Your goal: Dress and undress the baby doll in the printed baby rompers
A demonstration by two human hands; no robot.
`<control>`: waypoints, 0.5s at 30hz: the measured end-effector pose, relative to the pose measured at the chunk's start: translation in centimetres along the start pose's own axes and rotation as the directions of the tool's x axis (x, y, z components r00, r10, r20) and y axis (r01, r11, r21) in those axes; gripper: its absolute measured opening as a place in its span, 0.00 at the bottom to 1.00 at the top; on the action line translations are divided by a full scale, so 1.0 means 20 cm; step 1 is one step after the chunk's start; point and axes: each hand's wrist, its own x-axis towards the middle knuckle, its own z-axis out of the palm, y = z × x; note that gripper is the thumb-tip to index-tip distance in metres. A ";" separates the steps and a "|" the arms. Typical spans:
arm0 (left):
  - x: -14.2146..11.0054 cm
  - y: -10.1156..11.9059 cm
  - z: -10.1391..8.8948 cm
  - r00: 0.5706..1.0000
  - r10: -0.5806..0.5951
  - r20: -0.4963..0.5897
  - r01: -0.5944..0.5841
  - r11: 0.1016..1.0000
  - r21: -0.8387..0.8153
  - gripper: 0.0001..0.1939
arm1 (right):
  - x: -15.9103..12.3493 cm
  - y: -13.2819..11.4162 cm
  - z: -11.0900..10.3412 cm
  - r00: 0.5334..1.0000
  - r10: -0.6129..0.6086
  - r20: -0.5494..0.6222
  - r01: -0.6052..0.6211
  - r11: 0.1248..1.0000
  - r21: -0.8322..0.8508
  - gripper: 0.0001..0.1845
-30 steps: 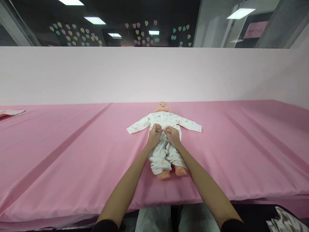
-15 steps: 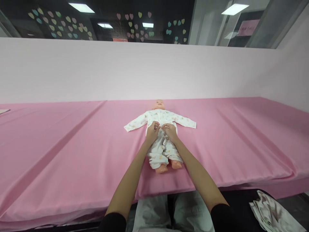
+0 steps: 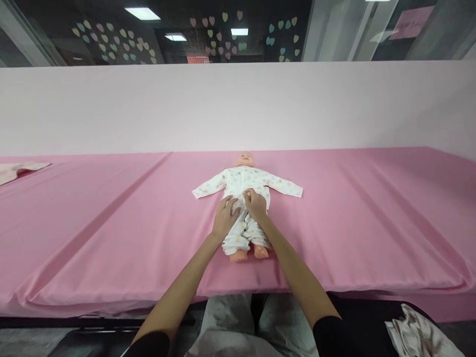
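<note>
A baby doll (image 3: 245, 159) lies on its back on the pink-covered table, head away from me and bare feet (image 3: 239, 256) towards me. It wears white printed baby clothes (image 3: 238, 177), with long sleeves spread out to both sides and wrinkled trouser legs. I cannot tell whether the clothes are one piece. My left hand (image 3: 224, 216) rests open at the left hip, fingers apart on the cloth. Over the belly, my right hand (image 3: 256, 204) is closed, its fingertips pinching the front of the clothes; the pinched spot is partly hidden.
A pink cloth (image 3: 111, 208) with long folds covers the table. At the far left lies a light piece of fabric (image 3: 22, 170). A crumpled pale cloth (image 3: 420, 332) is on a black seat at the lower right. Behind the table stands a white wall (image 3: 238, 109).
My left hand has let go of the clothes at the middle and moved left and towards me, fingers spreading. My right hand has shifted slightly left. The doll's legs have shifted slightly left.
</note>
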 end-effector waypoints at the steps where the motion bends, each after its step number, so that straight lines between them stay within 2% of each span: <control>1: -0.03 0.01 -0.02 0.999 -0.025 0.021 0.025 1.000 -0.008 0.19 | 0.00 0.00 0.00 1.000 0.009 -0.001 -0.009 1.000 0.001 0.12; 3: -0.12 0.03 -0.06 0.996 -0.027 0.090 0.030 0.999 -0.026 0.21 | 0.00 0.01 -0.01 0.999 0.041 -0.011 -0.041 0.999 0.032 0.11; 6: -0.32 0.10 -0.10 0.980 0.079 0.185 -0.076 0.997 -0.022 0.23 | 0.01 0.02 -0.03 0.997 0.073 0.016 -0.075 0.987 0.140 0.11; 7: -0.40 0.14 -0.10 0.973 0.114 0.201 -0.117 0.993 0.002 0.24 | 0.01 0.02 -0.03 0.996 0.070 0.046 -0.077 0.982 0.172 0.11; 10: -0.64 0.26 -0.09 0.980 0.099 0.175 -0.119 0.988 0.103 0.27 | -0.03 0.02 -0.08 0.990 0.017 0.142 -0.045 0.980 0.196 0.06; 13: -0.84 0.39 -0.08 0.991 0.050 0.124 -0.072 0.981 0.181 0.33 | -0.20 -0.03 -0.19 0.982 -0.063 0.179 0.016 0.967 0.253 0.16; 15: -0.94 0.44 -0.10 0.996 -0.010 0.087 -0.002 0.990 0.140 0.36 | -0.41 -0.08 -0.30 0.983 -0.070 0.172 -0.008 0.909 0.416 0.22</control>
